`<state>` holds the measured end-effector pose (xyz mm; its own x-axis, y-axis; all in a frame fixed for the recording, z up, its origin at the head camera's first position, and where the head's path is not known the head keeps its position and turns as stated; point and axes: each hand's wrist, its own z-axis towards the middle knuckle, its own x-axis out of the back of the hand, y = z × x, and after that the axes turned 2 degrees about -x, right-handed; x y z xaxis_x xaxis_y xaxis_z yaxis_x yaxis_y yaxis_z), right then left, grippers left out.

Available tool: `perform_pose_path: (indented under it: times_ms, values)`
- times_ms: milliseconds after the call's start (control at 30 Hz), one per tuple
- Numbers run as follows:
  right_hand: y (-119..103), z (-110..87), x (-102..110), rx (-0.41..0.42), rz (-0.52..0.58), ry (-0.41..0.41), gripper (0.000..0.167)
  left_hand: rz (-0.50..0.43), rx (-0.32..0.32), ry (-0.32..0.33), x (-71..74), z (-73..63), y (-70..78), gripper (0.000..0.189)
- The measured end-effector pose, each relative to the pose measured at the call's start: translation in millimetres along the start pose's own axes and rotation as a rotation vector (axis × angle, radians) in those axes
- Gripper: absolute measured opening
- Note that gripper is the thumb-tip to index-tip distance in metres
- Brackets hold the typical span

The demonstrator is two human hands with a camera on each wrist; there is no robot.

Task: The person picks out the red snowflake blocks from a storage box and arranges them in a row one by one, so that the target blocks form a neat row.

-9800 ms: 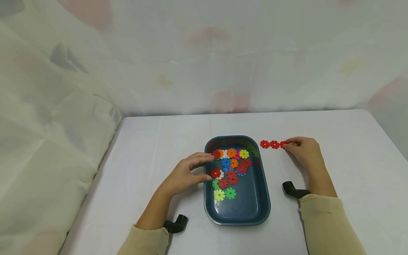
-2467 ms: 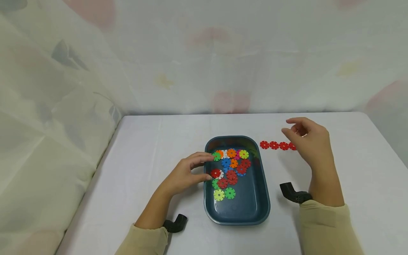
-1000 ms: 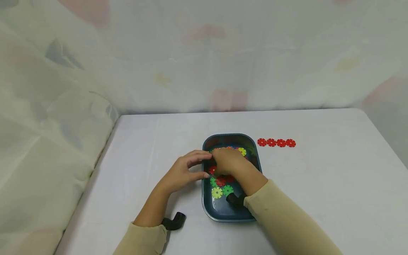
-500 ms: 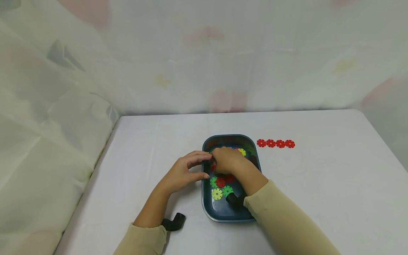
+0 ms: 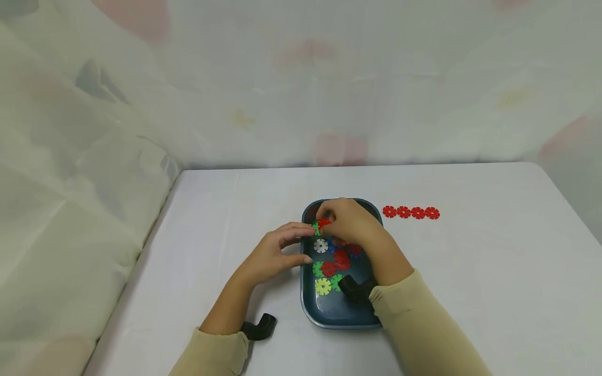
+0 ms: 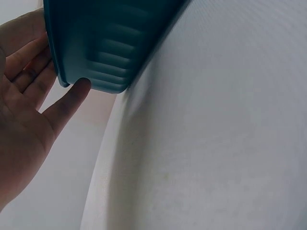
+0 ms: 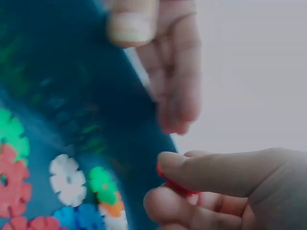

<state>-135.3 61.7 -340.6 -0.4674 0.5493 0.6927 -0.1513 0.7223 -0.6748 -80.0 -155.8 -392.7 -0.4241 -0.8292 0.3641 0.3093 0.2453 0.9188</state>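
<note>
Dark blue tray [image 5: 329, 314], our left hand [image 5: 276, 253] loosely spread at its left side, best held steady. Our right hand [image 5: 351, 222] pinches a red disc [image 5: 324, 222] above the far-left corner; we should grip firmly and lift straight up.

White table [image 5: 508, 250], far right corner rounded. Pale backdrop [image 5: 400, 115] with faded pink and yellow prints stands along the far edge; creased side cloth [image 5: 70, 209], grey-printed, borders the left edge. Lighting soft.
</note>
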Motion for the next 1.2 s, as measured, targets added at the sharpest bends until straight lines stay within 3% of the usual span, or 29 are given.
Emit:
perform_pose_path:
  times_ms: [233, 467, 733, 933, 1200]
  values:
    - [-2, -15.5, 17, 0.047, 0.184, 0.138, 0.025, 0.005, 0.030, 0.005, -1.0, 0.3, -1.0, 0.055]
    - [5, -40.3, 42, -0.003, 0.174, 0.293, 0.035, 0.015, 0.037, -0.001, -1.8, -0.3, 2.9, 0.053]
    - [41, -73.9, 72, -0.121, 0.186, 0.428, 0.049, 0.006, 0.048, -0.010, -3.2, -0.1, 5.5, 0.054]
    - [81, -89.7, 85, -0.233, 0.173, 0.422, 0.058, 0.018, 0.047, -0.022, -2.2, -2.0, 6.5, 0.056]
    - [136, -93.7, 97, -0.337, 0.146, 0.389, 0.075, 0.031, 0.020, -0.003, 4.3, -9.1, 9.4, 0.054]
